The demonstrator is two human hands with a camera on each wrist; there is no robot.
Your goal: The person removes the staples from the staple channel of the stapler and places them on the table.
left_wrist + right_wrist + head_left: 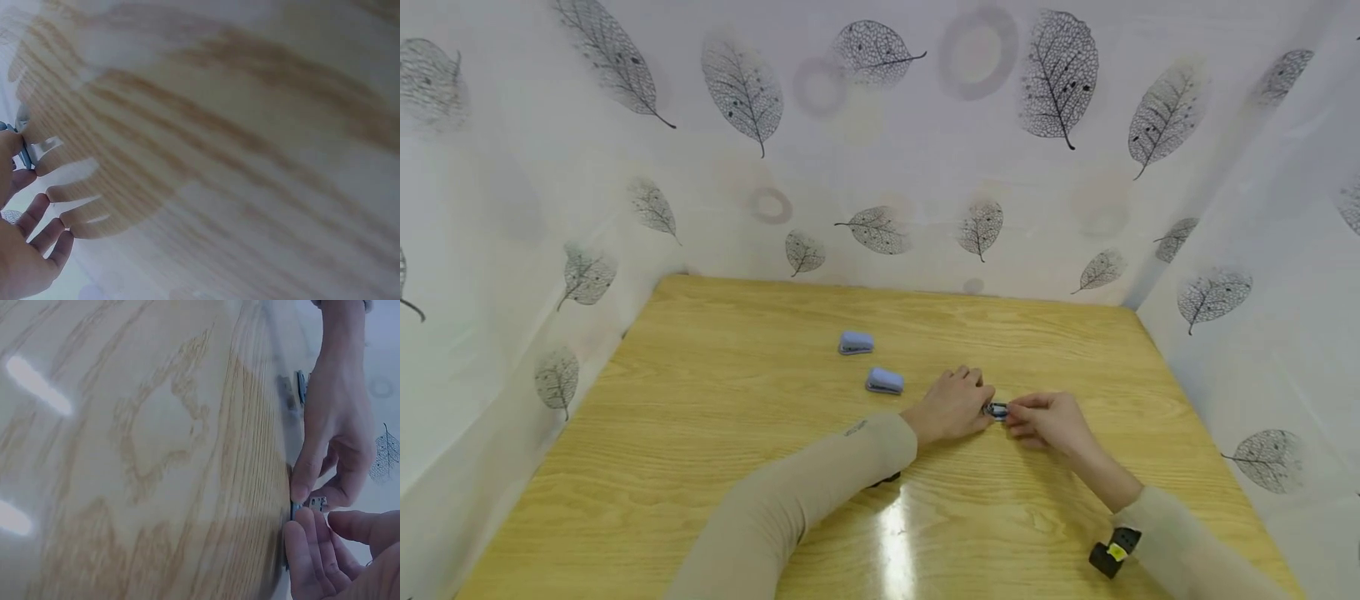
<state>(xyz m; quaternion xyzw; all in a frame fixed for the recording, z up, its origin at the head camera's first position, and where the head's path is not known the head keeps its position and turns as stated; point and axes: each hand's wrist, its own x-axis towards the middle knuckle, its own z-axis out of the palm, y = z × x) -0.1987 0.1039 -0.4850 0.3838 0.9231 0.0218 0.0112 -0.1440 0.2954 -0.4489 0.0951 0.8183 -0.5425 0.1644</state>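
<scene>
Stapler (997,411) is held between two hands over the wooden surface (737,367) | one end clamped by left hand (953,406), the other pinched by right hand (1051,420) | nearer lavender stapler (886,381) and farther lavender stapler (856,342) seen to the left

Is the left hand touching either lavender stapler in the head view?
No: bare tabletop shows between the left hand and both the nearer stapler and the farther stapler.
</scene>
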